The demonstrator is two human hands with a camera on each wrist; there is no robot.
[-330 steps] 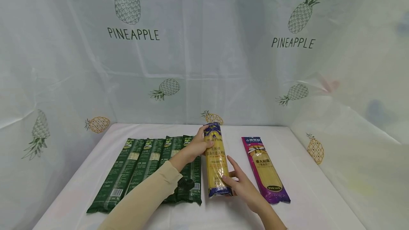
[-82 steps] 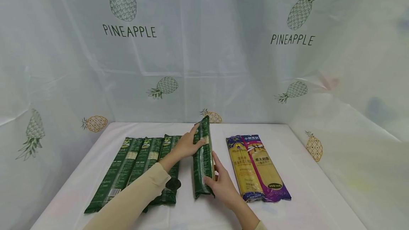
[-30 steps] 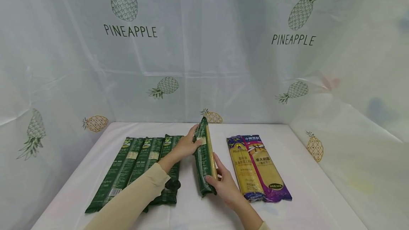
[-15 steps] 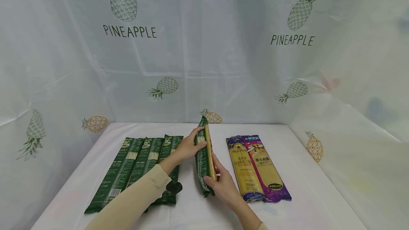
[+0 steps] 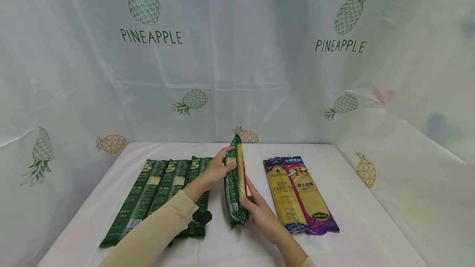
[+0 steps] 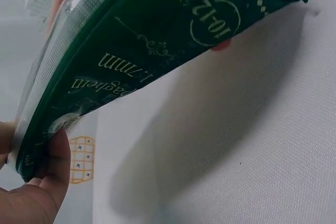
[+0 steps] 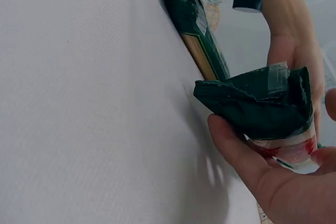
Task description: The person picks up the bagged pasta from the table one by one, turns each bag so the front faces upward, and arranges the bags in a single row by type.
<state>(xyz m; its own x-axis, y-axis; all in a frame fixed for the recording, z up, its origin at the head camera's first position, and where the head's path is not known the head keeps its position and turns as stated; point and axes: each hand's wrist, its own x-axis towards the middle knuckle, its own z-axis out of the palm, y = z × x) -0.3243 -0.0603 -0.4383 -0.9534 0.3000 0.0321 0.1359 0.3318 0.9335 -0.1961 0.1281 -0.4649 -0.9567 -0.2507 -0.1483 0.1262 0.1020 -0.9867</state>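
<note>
Both hands hold a green spaghetti pack (image 5: pixel 233 193) over the middle of the table, turned partly on its side so a strip of yellow pasta and a red edge show. My left hand (image 5: pixel 214 172) grips its far end; in the left wrist view the printed "Spaghetti" side (image 6: pixel 131 51) faces the camera, with a shadow on the cloth below. My right hand (image 5: pixel 264 216) grips the near end, thumb on the top. In the right wrist view the folded green end (image 7: pixel 257 100) sits between the thumb and fingers of that hand (image 7: pixel 278 187).
Three similar green packs (image 5: pixel 134 205) lie side by side on the left, partly under the left sleeve (image 5: pixel 159 228). To the right, a yellow-and-blue spaghetti pack (image 5: pixel 283 195) lies against a purple-and-pink pasta pack (image 5: pixel 313 197). A pineapple-print curtain (image 5: pixel 241 65) surrounds the white table (image 5: pixel 352 217).
The yellow-and-blue pack, held earlier, now lies beside the purple one. One green pack has left the row into both hands; lately it has rolled from its broad face, with the hands nearly in place.
</note>
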